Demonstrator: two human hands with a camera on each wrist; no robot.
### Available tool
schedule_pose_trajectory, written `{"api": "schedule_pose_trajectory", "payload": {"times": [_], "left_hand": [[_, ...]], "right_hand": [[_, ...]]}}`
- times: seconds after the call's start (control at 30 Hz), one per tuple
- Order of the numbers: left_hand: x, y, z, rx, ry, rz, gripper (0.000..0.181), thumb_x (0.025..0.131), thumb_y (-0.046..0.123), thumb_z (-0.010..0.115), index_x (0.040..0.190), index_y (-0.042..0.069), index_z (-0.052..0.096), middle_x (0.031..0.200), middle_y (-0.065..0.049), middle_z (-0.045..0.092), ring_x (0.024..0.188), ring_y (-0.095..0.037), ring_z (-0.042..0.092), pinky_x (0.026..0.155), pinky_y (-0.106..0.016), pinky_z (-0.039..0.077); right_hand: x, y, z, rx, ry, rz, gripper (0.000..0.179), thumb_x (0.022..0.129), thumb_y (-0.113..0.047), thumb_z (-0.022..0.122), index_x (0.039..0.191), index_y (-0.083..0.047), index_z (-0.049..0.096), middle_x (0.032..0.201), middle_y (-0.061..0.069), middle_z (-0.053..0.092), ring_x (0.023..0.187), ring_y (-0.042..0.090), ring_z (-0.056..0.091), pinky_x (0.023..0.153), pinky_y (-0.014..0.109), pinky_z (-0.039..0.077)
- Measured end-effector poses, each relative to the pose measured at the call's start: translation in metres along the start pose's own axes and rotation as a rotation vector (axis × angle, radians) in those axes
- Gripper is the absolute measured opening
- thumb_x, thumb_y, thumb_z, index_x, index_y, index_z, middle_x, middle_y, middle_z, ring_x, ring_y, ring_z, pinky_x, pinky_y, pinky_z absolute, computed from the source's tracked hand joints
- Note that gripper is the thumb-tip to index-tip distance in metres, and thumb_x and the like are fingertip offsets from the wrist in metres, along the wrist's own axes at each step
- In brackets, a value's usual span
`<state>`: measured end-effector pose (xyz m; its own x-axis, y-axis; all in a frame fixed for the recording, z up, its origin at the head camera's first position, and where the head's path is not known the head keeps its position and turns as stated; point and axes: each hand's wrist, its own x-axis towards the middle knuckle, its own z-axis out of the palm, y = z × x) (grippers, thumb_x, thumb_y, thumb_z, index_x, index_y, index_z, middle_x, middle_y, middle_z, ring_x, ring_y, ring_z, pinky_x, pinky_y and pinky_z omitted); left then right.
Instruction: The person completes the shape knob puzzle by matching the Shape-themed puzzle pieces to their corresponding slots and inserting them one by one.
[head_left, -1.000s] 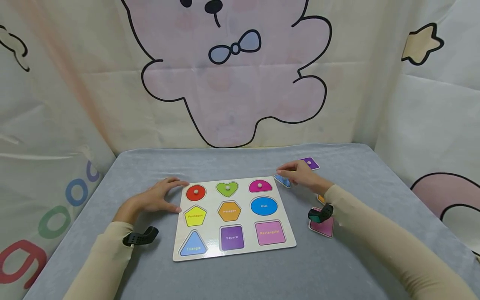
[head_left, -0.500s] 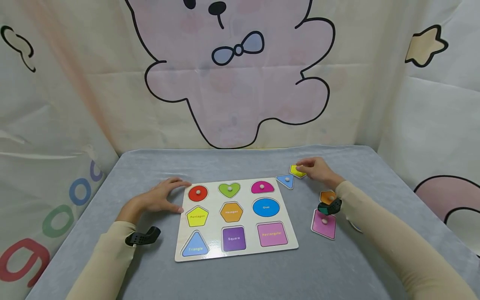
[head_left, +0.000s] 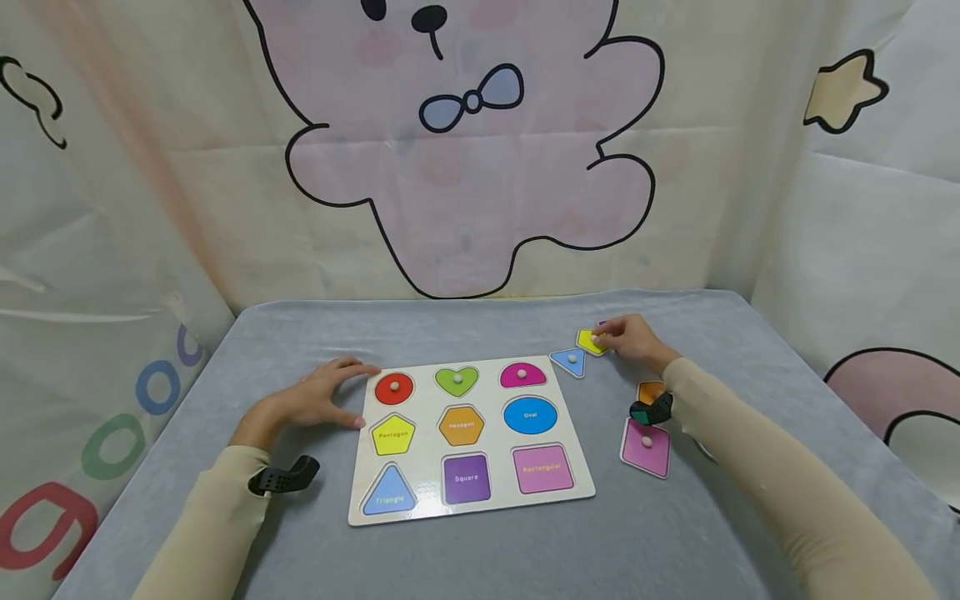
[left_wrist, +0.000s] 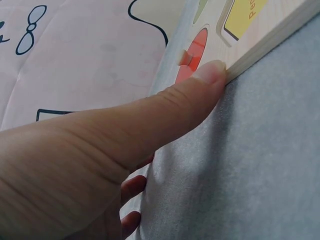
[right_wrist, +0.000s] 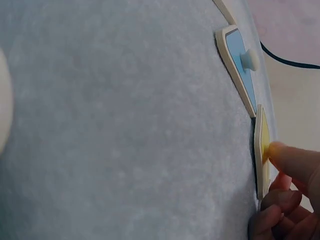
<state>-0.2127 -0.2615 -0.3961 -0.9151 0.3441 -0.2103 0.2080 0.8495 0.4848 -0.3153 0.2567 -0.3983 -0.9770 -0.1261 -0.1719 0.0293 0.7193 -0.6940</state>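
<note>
My left hand (head_left: 311,398) rests at the left edge of a white shape puzzle board (head_left: 429,467), fingers spread. In the left wrist view the thumb (left_wrist: 210,75) touches the board's edge beside a red circle piece (left_wrist: 198,47). With thumb and fingers, my right hand (head_left: 633,340) pinches the knob of a yellow pentagon puzzle piece (head_left: 588,342), which lies beyond the board's far right corner. A blue triangle piece (head_left: 567,361) lies beside it. In the board sit the red circle, a green heart (head_left: 450,379) and a magenta half circle (head_left: 517,373), each with a knob.
Right of the board lie a pink rectangle piece (head_left: 637,454) and an orange hexagon piece (head_left: 648,390), partly covered by the wristband. A purple piece is mostly hidden behind the right hand. The grey cloth table (head_left: 495,550) meets a printed curtain (head_left: 465,183) at the back.
My right hand has moved right from over the blue triangle to the yellow pentagon and holds its knob. The triangle is now uncovered. The left hand has stayed at the board's edge.
</note>
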Motion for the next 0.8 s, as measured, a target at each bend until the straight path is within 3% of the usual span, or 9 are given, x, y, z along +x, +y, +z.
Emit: {"api": "schedule_pose_trajectory", "payload": {"times": [0.23,0.53,0.67,0.8], "left_hand": [[0.0,-0.0001,0.0002,-0.007,-0.004,0.0,0.086,0.077,0.045,0.085,0.151,0.024,0.047,0.161,-0.025,0.027,0.145,-0.053,0.023,0.111,-0.08,0.024],[0.0006,-0.0022,0.0017,-0.022,-0.001,0.001,0.086,0.077,0.045,0.085,0.151,0.024,0.047,0.161,-0.025,0.027,0.145,-0.053,0.024,0.111,-0.079,0.025],[0.0006,-0.0026,0.0014,-0.015,0.004,0.012,0.086,0.077,0.045,0.085,0.15,0.024,0.047,0.161,-0.025,0.028,0.145,-0.053,0.024,0.111,-0.079,0.025],[-0.0005,-0.0019,0.0005,-0.012,0.004,0.013,0.086,0.077,0.044,0.085,0.15,0.023,0.047,0.161,-0.025,0.028,0.145,-0.053,0.025,0.111,-0.079,0.026]], "right_hand": [[0.0007,0.0031,0.0005,0.011,-0.004,-0.004,0.036,0.102,-0.02,0.062,0.129,0.003,0.065,0.137,0.026,0.054,0.113,0.033,0.047,0.102,0.041,0.046],[-0.0003,0.0033,-0.0008,0.018,0.032,-0.04,0.035,0.1,-0.019,0.064,0.126,0.005,0.067,0.13,0.025,0.057,0.106,0.03,0.049,0.08,0.024,0.044],[-0.0009,0.0019,-0.0019,0.026,0.046,-0.065,0.034,0.099,-0.019,0.066,0.124,0.005,0.068,0.119,0.021,0.058,0.102,0.027,0.048,0.073,0.022,0.041],[0.0002,-0.0006,-0.0023,0.03,0.05,-0.071,0.034,0.098,-0.02,0.067,0.123,0.004,0.069,0.115,0.017,0.057,0.104,0.027,0.047,0.075,0.024,0.041]]}}
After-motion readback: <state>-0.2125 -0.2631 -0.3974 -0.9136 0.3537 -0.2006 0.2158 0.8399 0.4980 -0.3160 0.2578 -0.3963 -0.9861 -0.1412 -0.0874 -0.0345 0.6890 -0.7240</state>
